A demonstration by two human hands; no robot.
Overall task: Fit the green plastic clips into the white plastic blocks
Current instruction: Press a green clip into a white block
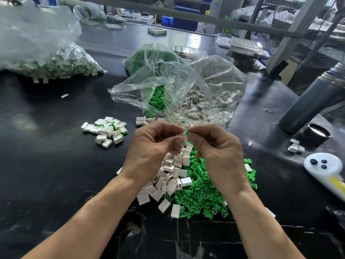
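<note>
Between my fingertips: I am holding one white block point(182, 135) above the loose piles, with a green clip point(187, 133) showing at its right end.
Left hand point(155, 146): I am curling my fingers and thumb round the white block, gripping it.
Right hand point(217, 146): I am pinching the green clip at the block's end with curled fingers.
Loose white blocks point(171, 176): they are lying heaped on the black table point(56, 165) under my hands.
Loose green clips point(203, 193): they are spreading just beside the white heap, to its right, touching it.
Finished pieces point(108, 130): a small pile of white blocks with green ends is sitting left of my hands.
Clear bag, middle point(168, 81): it is lying open and holding green clips on its left side and white blocks on its right.
Clear bag, far left point(46, 53): it is holding white blocks with green showing among them.
Grey cylinder point(313, 94): it is leaning at the right.
Writing: I cannot read any.
</note>
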